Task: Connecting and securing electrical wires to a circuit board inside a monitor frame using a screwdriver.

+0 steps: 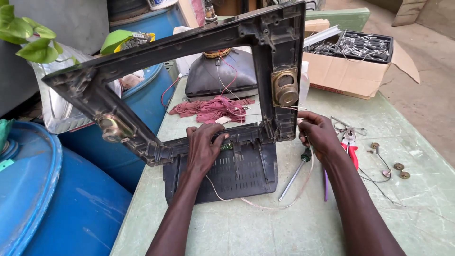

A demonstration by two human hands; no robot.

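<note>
A black plastic television front frame point(156, 52) stands tilted on a pale green table point(294, 223), with a brass-coloured speaker point(285, 89) on its right post and another point(111, 128) at its lower left. My left hand point(204, 148) grips the frame's bottom bar near a small green circuit board point(226, 147). My right hand point(318, 133) pinches thin wires at the frame's lower right corner. A slotted black base panel point(237, 173) lies flat under the frame. A thin pale wire point(265, 206) loops across the table.
A screwdriver point(295, 174), red-handled pliers point(350, 144) and small round parts point(400, 170) lie to the right. Behind stand a picture tube point(208, 78), a red rag point(208, 108) and a cardboard box of metal parts point(350, 66). Blue barrels point(57, 199) crowd the left.
</note>
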